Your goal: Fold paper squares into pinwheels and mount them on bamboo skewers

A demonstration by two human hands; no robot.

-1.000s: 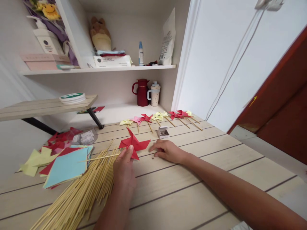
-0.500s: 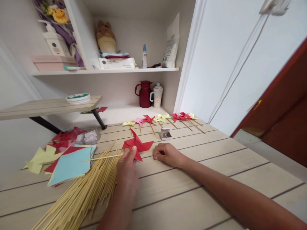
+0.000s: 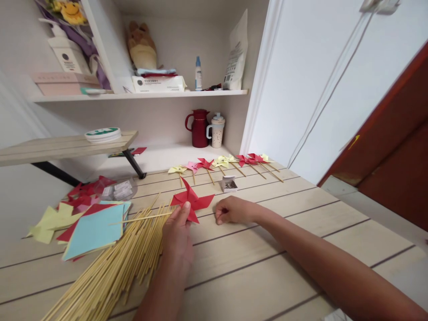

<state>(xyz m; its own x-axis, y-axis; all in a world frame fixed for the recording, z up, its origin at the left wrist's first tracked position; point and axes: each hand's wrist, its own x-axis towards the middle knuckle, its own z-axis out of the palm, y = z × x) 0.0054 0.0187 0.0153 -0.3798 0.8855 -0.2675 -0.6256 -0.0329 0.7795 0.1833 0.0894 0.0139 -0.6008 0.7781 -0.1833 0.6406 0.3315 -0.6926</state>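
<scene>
My left hand [image 3: 176, 234] pinches a red paper pinwheel [image 3: 196, 201] between thumb and fingers, above the table. A thin wooden stick [image 3: 147, 218] juts out leftward from the same grip. To the right, my right hand [image 3: 234, 209] rests on the table with its fingers curled together; whatever may be in them is hidden. Just beyond it stands a small open box [image 3: 229, 184] with small metallic pieces inside. Under and beside my left forearm lies a big bundle of wooden sticks [image 3: 123, 263].
Several finished pinwheels on sticks [image 3: 204, 164] lie along the table's back edge. At the left are blue paper sheets [image 3: 95, 232], cut yellow paper [image 3: 50, 223] and a clear container [image 3: 122, 191] of small boxes. A red jug [image 3: 200, 129] and a cup [image 3: 217, 131] stand behind.
The camera view has shifted slightly, so the shelf and table items sit a little further left and up. Both hands keep nearly the same pose, the left still on the pinwheel.
</scene>
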